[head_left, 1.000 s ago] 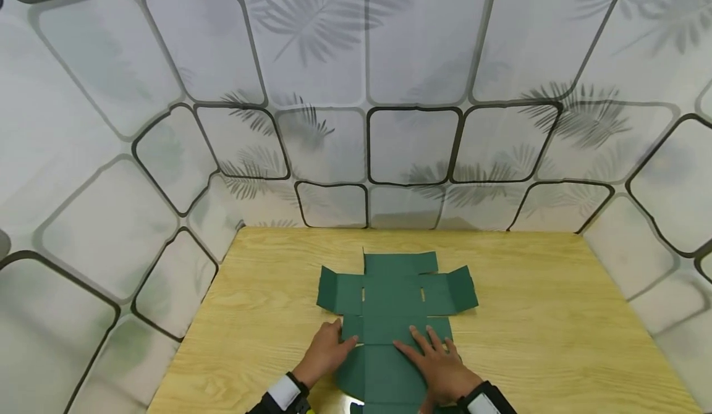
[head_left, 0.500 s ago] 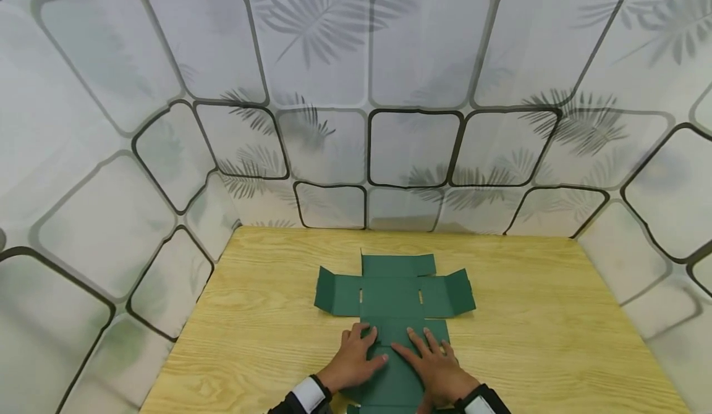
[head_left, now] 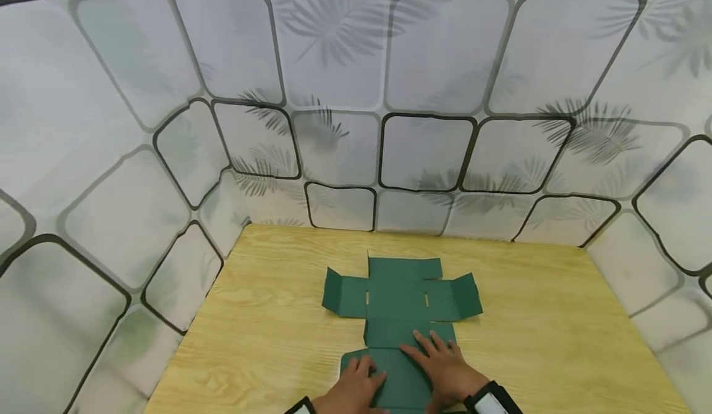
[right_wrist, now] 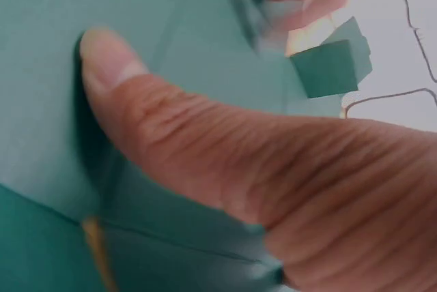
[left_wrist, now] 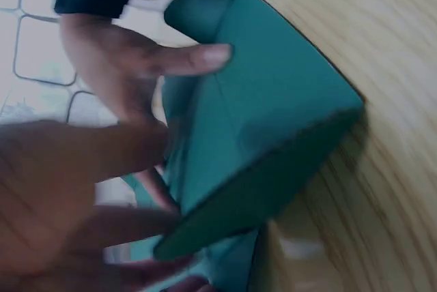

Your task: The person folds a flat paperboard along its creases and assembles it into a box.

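A dark green cardboard box blank (head_left: 395,299) with folded creases and flaps lies on the wooden table. My left hand (head_left: 353,389) holds a side flap near the bottom left, its fingers bent at the flap's edge. Seen from the left wrist, that flap (left_wrist: 273,176) stands up from the panel, and the hand (left_wrist: 61,196) is blurred beside it. My right hand (head_left: 445,367) rests flat on the blank's middle, fingers spread. Its thumb (right_wrist: 157,108) lies on the green surface in the right wrist view. The blank's near end runs out of the head view.
The light wooden table (head_left: 267,303) extends to both sides of the blank. Patterned fabric walls (head_left: 423,148) close in the table's back and sides. The blank's far side flaps (head_left: 466,296) tilt upward.
My left hand moves from the left side flap by the middle panel down to the nearer one. The upper flap now stands folded up. My right hand stays on the blank.
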A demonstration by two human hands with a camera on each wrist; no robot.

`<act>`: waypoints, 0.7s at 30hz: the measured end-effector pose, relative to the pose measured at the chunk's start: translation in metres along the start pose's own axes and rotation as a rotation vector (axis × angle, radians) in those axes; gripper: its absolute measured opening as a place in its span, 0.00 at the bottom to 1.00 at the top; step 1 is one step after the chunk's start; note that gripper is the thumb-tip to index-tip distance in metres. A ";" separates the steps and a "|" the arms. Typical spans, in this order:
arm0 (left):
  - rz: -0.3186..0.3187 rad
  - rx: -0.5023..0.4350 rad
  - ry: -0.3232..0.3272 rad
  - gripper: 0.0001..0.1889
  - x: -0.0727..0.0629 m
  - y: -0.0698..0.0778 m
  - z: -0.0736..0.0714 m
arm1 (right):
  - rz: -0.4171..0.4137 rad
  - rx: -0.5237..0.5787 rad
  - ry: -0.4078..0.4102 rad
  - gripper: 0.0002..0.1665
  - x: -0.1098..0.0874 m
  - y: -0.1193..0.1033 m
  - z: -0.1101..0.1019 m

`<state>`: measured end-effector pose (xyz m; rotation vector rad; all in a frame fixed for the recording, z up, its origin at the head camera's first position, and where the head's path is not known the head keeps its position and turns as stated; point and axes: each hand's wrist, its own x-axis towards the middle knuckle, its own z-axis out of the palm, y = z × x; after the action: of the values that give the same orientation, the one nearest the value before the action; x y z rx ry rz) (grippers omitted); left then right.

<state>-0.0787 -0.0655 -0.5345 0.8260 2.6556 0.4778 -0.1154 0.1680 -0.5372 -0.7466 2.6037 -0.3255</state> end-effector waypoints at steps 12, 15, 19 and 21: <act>-0.037 0.390 0.146 0.27 -0.010 -0.006 0.024 | 0.129 0.083 0.295 0.61 0.065 0.011 -0.071; -0.006 0.430 0.280 0.23 -0.008 -0.008 0.035 | 0.134 0.042 0.367 0.60 0.085 0.029 -0.076; 0.021 0.498 0.493 0.17 -0.004 -0.009 0.053 | 0.149 0.050 0.390 0.63 0.104 0.050 -0.076; 0.032 0.496 0.544 0.16 -0.003 -0.009 0.059 | 0.158 0.048 0.393 0.64 0.111 0.061 -0.073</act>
<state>-0.0576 -0.0614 -0.5907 0.9837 3.3438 0.0353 -0.2610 0.1654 -0.5274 -0.4952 2.9868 -0.5304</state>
